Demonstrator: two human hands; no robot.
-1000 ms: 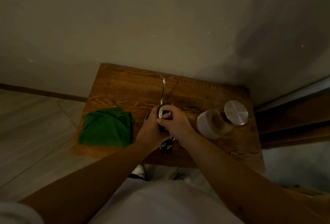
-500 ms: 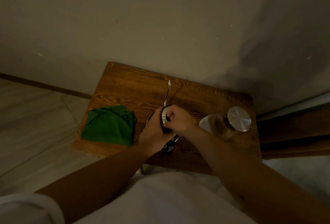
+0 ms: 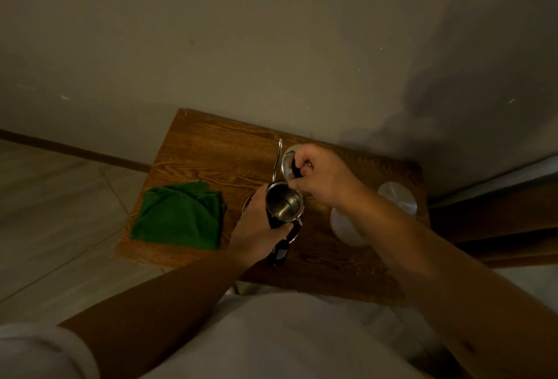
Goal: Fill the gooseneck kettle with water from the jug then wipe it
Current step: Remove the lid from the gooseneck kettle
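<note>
The steel gooseneck kettle [image 3: 284, 203] stands mid-table with its mouth uncovered and its thin spout pointing away from me. My left hand [image 3: 258, 224] wraps its body and black handle. Just above and behind the opening, my right hand [image 3: 321, 177] pinches the knob of the kettle lid [image 3: 287, 161], which is tilted. The glass water jug [image 3: 347, 224] with a round metal cap [image 3: 398, 202] stands to the right, partly hidden by my right forearm. A folded green cloth [image 3: 181, 215] lies on the table's left side.
The small wooden table [image 3: 211, 155] stands against a plain wall. Tiled floor lies to the left. A dark wooden piece of furniture [image 3: 498, 221] stands right of the table.
My right hand has lifted the lid off the kettle and moved it up and back, exposing the steel inside. My left hand has kept its hold on the kettle.
</note>
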